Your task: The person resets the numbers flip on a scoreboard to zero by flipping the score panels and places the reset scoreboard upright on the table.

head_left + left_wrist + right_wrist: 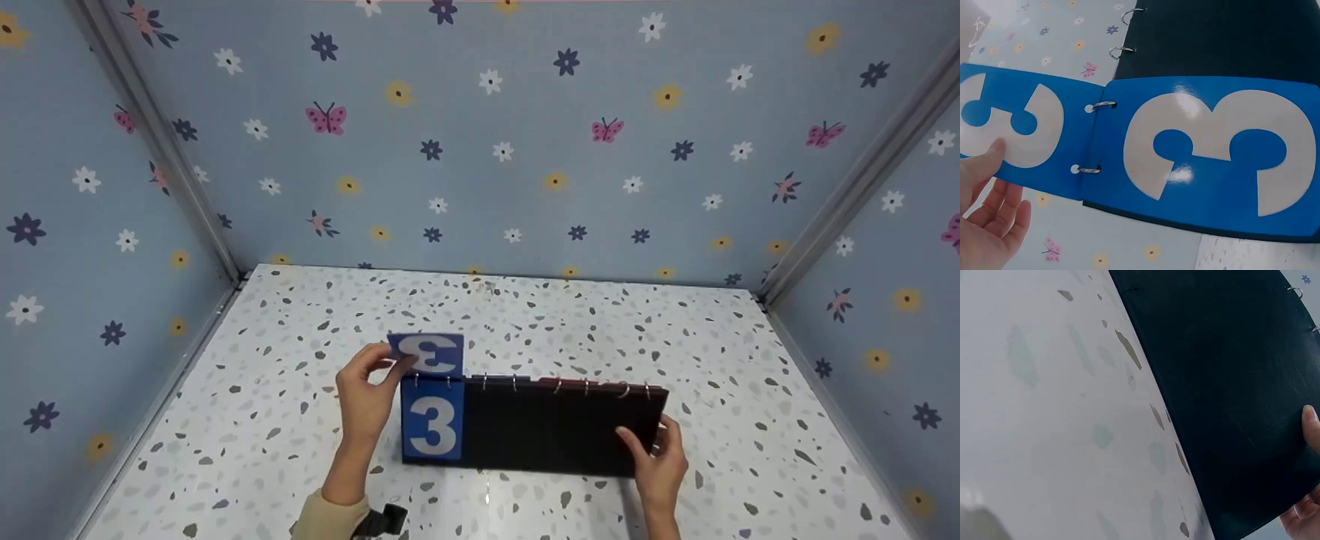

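A black flip scoreboard point(547, 427) stands on the speckled surface, with metal rings along its top edge. My left hand point(365, 394) pinches a blue number card point(453, 368) between thumb and fingers. That card is lifted above the rings, its white 3 upside down. Below it, another blue card point(433, 456) with an upright white 3 lies against the board's left end. At the opposite end, my right hand point(661, 465) grips the board's edge, thumb on the black front and fingers behind. In the right wrist view, part of the right hand point(1311, 430) is cut off by the frame.
Blue and reddish card edges point(570, 382) show behind the board's top. Speckled white tabletop point(300, 435) surrounds the board. Light-blue panels point(510, 112) with flowers and butterflies rise at the back and both sides, joined by grey corner posts point(840, 172).
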The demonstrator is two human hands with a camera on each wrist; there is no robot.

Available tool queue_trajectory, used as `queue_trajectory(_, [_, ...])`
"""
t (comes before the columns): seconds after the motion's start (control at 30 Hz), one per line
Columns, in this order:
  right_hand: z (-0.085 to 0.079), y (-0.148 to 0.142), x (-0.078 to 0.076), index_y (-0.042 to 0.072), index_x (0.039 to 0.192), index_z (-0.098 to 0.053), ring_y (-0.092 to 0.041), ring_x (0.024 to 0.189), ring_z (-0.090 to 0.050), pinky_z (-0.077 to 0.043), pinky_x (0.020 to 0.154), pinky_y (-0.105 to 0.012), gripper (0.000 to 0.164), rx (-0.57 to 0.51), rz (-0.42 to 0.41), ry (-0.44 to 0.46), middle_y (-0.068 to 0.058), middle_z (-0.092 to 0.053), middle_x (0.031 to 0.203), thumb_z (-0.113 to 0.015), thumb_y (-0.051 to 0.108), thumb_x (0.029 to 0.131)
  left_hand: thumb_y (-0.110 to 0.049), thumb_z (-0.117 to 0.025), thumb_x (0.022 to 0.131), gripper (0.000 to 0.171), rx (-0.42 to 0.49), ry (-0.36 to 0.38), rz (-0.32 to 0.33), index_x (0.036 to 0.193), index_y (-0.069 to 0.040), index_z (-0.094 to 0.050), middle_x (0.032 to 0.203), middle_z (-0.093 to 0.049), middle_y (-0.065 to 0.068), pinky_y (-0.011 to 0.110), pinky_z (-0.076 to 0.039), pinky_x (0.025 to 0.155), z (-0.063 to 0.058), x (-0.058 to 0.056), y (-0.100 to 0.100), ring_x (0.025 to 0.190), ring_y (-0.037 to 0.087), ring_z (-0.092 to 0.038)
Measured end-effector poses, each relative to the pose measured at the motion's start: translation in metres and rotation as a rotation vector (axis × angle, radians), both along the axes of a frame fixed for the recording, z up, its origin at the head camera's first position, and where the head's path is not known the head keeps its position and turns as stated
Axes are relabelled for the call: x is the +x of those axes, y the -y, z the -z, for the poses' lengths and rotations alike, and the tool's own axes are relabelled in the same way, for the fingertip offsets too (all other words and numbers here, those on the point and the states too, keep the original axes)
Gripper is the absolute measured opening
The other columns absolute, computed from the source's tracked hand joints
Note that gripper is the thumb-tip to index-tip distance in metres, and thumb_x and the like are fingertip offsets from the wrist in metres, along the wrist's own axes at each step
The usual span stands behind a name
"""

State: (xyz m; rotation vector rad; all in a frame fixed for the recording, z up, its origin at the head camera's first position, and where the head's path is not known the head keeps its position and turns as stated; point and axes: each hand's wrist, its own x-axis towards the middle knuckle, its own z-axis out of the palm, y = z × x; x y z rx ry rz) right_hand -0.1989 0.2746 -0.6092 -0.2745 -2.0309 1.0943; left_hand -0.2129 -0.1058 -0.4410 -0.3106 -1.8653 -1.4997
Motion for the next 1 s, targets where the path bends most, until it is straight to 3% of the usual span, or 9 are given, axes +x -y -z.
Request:
queue_trajectory(0.07, [-0.001, 0.000, 0.000, 0.015, 0.107, -0.056, -0.006, 0.065, -0.056, -0.043, 0.054, -0.013, 0.049, 0.000, -0.004, 0.001, 0.002, -0.062, 0.076, -0.082, 0.024, 0.066, 0.008, -0.070, 0.072, 0.012, 0.012, 0.029, -0.002, 0.082, 0.007, -0.065, 0.075, -0.063, 0.015, 0.024, -0.047, 0.065, -0.008, -0.005, -0.004, 0.069, 0.020, -0.058])
queue_trajectory(0.17, [-0.001, 0.001, 0.001, 0.016, 0.107, -0.056, -0.006, 0.065, -0.056, -0.043, 0.054, -0.012, 0.050, 0.005, 0.000, 0.010, 0.002, -0.062, 0.076, -0.082, 0.023, 0.066, 0.004, -0.070, 0.075, 0.012, 0.012, 0.075, -0.019, 0.084, 0.007, -0.064, 0.075, -0.064, 0.016, 0.022, -0.046, 0.066, -0.009, -0.018, -0.007, 0.067, 0.023, -0.059])
queue_trajectory(0.3, [0.001, 0.001, 0.000, 0.015, 0.107, -0.055, -0.005, 0.064, -0.056, -0.043, 0.054, -0.012, 0.050, 0.020, 0.014, 0.017, 0.003, -0.062, 0.075, -0.082, 0.023, 0.065, -0.007, -0.071, 0.077, 0.015, -0.004, 0.125, -0.040, 0.087, 0.003, -0.066, 0.078, -0.065, 0.012, 0.024, -0.047, 0.066, 0.007, -0.040, -0.005, 0.068, 0.021, -0.059])
queue_trajectory(0.5, [0.004, -0.001, -0.002, 0.015, 0.107, -0.056, -0.005, 0.063, -0.056, -0.043, 0.054, -0.012, 0.050, 0.012, 0.010, 0.002, 0.003, -0.062, 0.074, -0.082, 0.021, 0.065, -0.010, -0.070, 0.078, 0.016, -0.061, 0.191, -0.039, 0.089, 0.001, -0.066, 0.080, -0.065, 0.010, 0.027, -0.048, 0.065, 0.018, -0.058, -0.005, 0.067, 0.019, -0.059])
queue_trajectory(0.6, [0.005, -0.002, -0.002, 0.015, 0.107, -0.056, -0.006, 0.063, -0.056, -0.043, 0.054, -0.012, 0.049, 0.005, 0.006, -0.002, 0.003, -0.062, 0.074, -0.082, 0.022, 0.065, -0.010, -0.070, 0.079, 0.020, -0.094, 0.274, -0.031, 0.094, 0.002, -0.065, 0.080, -0.064, 0.011, 0.030, -0.048, 0.066, 0.021, -0.063, -0.004, 0.068, 0.020, -0.058])
queue_trajectory(0.8, [0.006, -0.002, -0.001, 0.016, 0.106, -0.057, -0.006, 0.064, -0.056, -0.042, 0.054, -0.012, 0.049, -0.011, 0.013, 0.014, 0.004, -0.061, 0.074, -0.082, 0.024, 0.065, -0.023, -0.061, 0.087, 0.034, -0.186, 0.532, 0.007, 0.109, 0.003, -0.062, 0.082, -0.062, 0.011, 0.029, -0.045, 0.066, 0.027, -0.067, -0.001, 0.071, 0.019, -0.054])
queue_trajectory(0.9, [0.007, -0.002, -0.001, 0.016, 0.106, -0.057, -0.006, 0.064, -0.056, -0.042, 0.054, -0.013, 0.049, -0.028, 0.009, 0.013, 0.004, -0.061, 0.074, -0.082, 0.023, 0.065, -0.027, -0.051, 0.093, 0.035, -0.208, 0.597, 0.016, 0.109, 0.003, -0.062, 0.083, -0.063, 0.011, 0.029, -0.044, 0.065, 0.031, -0.067, 0.002, 0.072, 0.019, -0.054])
queue_trajectory(1.0, [0.007, -0.002, -0.001, 0.016, 0.106, -0.057, -0.006, 0.064, -0.056, -0.043, 0.054, -0.013, 0.049, -0.035, 0.003, 0.006, 0.004, -0.062, 0.074, -0.082, 0.022, 0.064, -0.030, -0.044, 0.096, 0.039, -0.196, 0.621, 0.010, 0.097, 0.002, -0.066, 0.078, -0.063, 0.010, 0.029, -0.045, 0.063, 0.035, -0.065, 0.006, 0.071, 0.021, -0.058])
